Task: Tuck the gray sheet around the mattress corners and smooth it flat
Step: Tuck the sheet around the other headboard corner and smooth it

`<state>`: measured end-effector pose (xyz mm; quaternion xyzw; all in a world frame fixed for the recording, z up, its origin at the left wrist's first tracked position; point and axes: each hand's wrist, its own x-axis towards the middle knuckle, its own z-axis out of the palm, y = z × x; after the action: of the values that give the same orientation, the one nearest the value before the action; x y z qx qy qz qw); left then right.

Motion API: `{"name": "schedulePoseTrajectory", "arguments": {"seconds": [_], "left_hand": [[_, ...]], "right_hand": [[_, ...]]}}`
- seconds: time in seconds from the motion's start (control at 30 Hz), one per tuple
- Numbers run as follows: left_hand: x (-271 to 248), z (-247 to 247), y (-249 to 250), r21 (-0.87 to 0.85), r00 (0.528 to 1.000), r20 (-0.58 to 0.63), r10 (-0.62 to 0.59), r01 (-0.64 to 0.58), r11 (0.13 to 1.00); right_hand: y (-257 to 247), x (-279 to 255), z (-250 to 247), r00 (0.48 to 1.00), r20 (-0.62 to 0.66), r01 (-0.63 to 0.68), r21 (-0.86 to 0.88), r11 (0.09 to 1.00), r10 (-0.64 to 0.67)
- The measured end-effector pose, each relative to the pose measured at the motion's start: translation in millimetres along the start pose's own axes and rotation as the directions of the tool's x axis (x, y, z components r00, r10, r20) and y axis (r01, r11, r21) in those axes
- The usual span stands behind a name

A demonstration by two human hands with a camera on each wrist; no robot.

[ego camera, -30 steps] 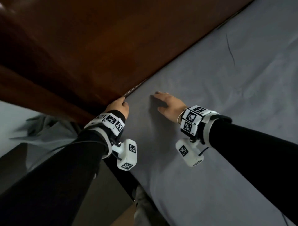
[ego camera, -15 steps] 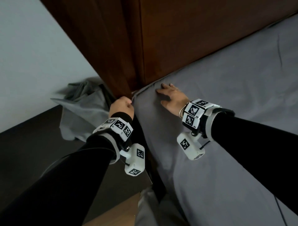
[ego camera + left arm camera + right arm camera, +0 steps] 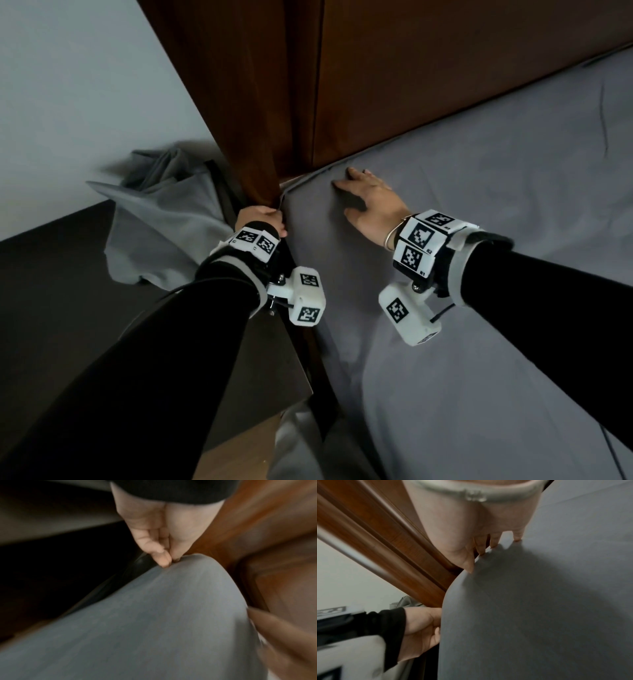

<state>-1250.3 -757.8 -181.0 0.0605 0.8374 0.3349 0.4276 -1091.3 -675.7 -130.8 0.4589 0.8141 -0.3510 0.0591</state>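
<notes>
Off past the bed's left edge there's a loose heap of gray fabric bunched on the dark floor against the pale wall. Next over, the left hand is down at the mattress corner, right where the wooden headboard meets the bed's side. From the left wrist view the thumb and fingers are curled and pinching the edge of the gray sheet at that corner, so it's got a proper hold on the cloth. The sheet already covers the top of the mattress and wraps over the corner, with a few light creases farther right. The right hand lies flat on the sheet near the same corner, just beside the headboard edge, fingers straight and spread, fingertips pressing on the fabric, holding nothing.
</notes>
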Motion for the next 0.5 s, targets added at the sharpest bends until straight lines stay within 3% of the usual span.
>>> {"name": "schedulePoseTrajectory", "arguments": {"seconds": [0.17,0.27,0.3,0.43,0.5], "left_hand": [[13,-17,1,-0.116,0.991,0.065,-0.118,0.125,0.985],[12,-34,12,-0.170,0.941,0.246,-0.234,0.280,0.945],[9,-37,14,-0.161,0.936,0.246,-0.251,0.295,0.942],[-4,-27,4,-0.272,0.984,0.075,-0.160,0.174,0.947],[-13,-21,4,-0.202,0.987,0.112,-0.115,0.136,0.970]], "right_hand": [[3,1,-3,1.000,-0.007,0.029,0.016,0.999,-0.029],[0,5,-8,0.997,-0.019,0.072,-0.007,0.997,-0.072],[-2,7,-8,0.996,-0.005,0.092,-0.024,0.995,-0.093],[-12,16,-8,0.987,0.109,0.133,-0.187,0.973,-0.115],[-16,22,-8,0.986,0.132,0.138,-0.291,0.947,-0.103]]}}
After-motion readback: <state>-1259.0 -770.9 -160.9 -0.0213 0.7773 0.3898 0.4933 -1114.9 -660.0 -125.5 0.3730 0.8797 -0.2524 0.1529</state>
